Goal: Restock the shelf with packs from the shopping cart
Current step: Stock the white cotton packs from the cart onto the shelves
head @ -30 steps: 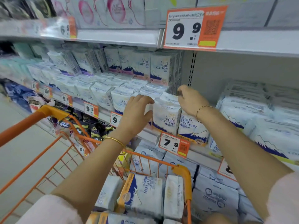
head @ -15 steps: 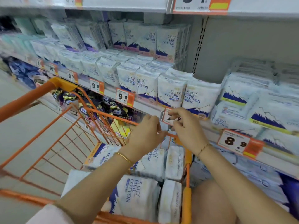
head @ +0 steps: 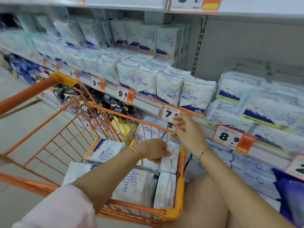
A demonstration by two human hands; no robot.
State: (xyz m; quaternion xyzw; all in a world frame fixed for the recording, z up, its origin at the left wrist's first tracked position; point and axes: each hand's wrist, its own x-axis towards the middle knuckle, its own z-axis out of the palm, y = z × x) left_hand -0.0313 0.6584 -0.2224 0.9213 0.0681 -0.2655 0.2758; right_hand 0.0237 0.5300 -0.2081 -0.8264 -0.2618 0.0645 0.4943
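Observation:
The orange shopping cart stands against the shelf and holds several white "Pure Cotton" packs. My left hand is down inside the cart, its fingers curled round an upright white pack at the cart's right side. My right hand hovers just above the cart's far right corner, fingers loosely curled, with nothing visibly held. Directly above it, a row of the same packs stands upright along the front of the middle shelf.
Orange price tags, among them 7.9 and 8.9, line the shelf edge. Flatter white packs are stacked to the right. Dark packs fill the lower shelf behind the cart. The tiled aisle floor lies to the left.
Both hands left the packs on the shelf and came down. My left hand went into the cart and took hold of a pack; my right hand dropped past the 7.9 tag to the cart's corner.

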